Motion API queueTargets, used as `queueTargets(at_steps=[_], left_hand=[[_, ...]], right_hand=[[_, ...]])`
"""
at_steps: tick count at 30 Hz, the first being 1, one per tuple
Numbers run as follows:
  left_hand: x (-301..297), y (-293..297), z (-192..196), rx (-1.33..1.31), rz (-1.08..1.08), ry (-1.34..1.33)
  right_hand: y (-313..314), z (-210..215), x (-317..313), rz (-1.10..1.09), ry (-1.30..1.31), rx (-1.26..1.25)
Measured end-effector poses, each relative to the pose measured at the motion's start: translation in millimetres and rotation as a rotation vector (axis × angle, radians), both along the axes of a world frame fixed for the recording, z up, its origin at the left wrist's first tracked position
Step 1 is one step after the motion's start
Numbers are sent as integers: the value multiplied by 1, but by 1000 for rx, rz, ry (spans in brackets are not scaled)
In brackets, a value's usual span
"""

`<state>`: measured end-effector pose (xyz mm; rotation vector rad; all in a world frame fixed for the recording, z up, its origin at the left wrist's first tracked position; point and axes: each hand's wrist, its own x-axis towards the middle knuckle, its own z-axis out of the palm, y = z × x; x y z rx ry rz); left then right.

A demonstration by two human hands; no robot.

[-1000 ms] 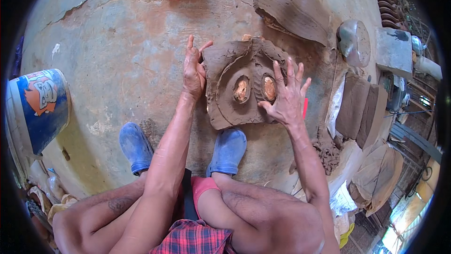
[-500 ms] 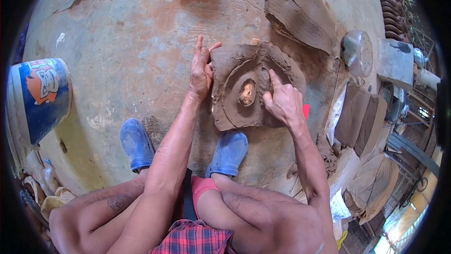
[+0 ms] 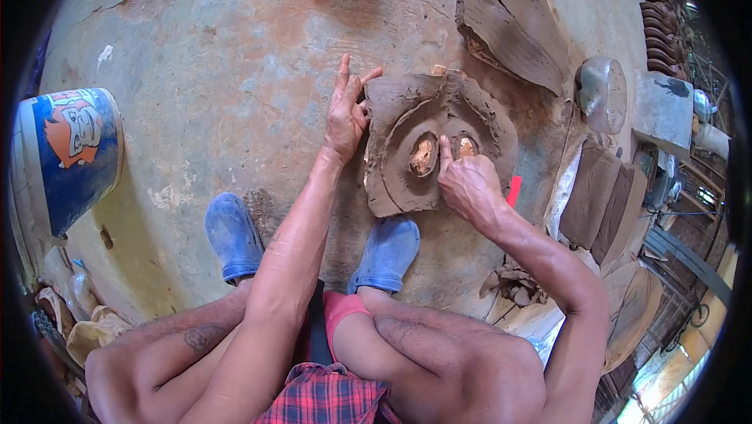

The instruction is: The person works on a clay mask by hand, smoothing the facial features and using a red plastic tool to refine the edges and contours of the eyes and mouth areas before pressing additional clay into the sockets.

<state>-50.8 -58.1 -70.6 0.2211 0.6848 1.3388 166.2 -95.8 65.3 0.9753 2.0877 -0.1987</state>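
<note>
Clay point(image 3: 439, 120), a ridged grey-brown piece with two oval openings, lies on the floor point(image 3: 258, 79) just right of the frame's centre. The right hand point(image 3: 472, 185) has shifted from the right-hand opening point(image 3: 468, 146) to the ridge between the two, and its index finger now lies along that ridge, the others curled in; whether they close on anything, I cannot tell. That opening shows again in part, so attention seems to have passed from the hollow to the middle seam, probably to press or smooth it. The left hand point(image 3: 345, 122) stays at the clay's left edge, fingers stretched and not clasping, perhaps steadying it. A larger clay slab point(image 3: 513, 20) lies toward the upper right of the frame.
</note>
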Motion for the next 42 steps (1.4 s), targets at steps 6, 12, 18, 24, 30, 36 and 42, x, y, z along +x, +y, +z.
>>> queueTargets(at_steps=[6, 12, 18, 24, 30, 36, 42], left_hand=[[-5, -1, -6, -5, -64, -1], [-1, 2, 2, 5, -101, 6], [-5, -2, -5, 9, -111, -9], [-5, 1, 1, -17, -90, 7], [0, -1, -1, 14, -67, -25], [-6, -5, 0, 50, -95, 30], [-7, -18, -4, 47, -73, 4]], right_hand=[[-42, -4, 16, 16, -96, -5], [-75, -18, 31, -190, -136, -6], [-71, -9, 21, -275, -63, -70], [-2, 37, 15, -332, 78, -121], [70, 16, 44, -465, 539, 617], [128, 2, 30, -184, 428, 258], [185, -23, 18, -119, 367, -31]])
